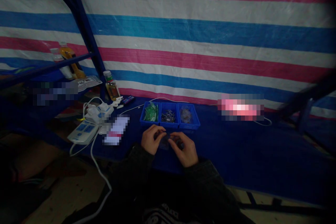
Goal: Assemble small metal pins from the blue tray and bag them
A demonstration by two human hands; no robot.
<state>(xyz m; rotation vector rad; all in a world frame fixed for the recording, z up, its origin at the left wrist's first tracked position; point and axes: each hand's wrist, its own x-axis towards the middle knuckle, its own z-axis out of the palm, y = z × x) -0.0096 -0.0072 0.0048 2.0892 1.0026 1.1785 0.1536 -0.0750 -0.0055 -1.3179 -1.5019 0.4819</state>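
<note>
My left hand [152,140] and my right hand [184,148] meet just in front of the blue bins, thumbs and fingers pinched. Between them is a small clear plastic bag [164,142], dim and partly hidden by the fingers. Beyond the hands, three blue bins stand side by side. In the left bin are green plastic pieces [151,112]. Small metal screws [168,116] lie in the middle bin. Crumpled clear plastic [186,115] fills part of the right bin.
A blurred phone [117,130] lies left of the hands, beside white power strips [83,132] with plugs and cables. A drink bottle [112,85] stands behind them on the blue table [225,154]. Blue metal posts [86,31] and a striped sheet [196,52] enclose the place.
</note>
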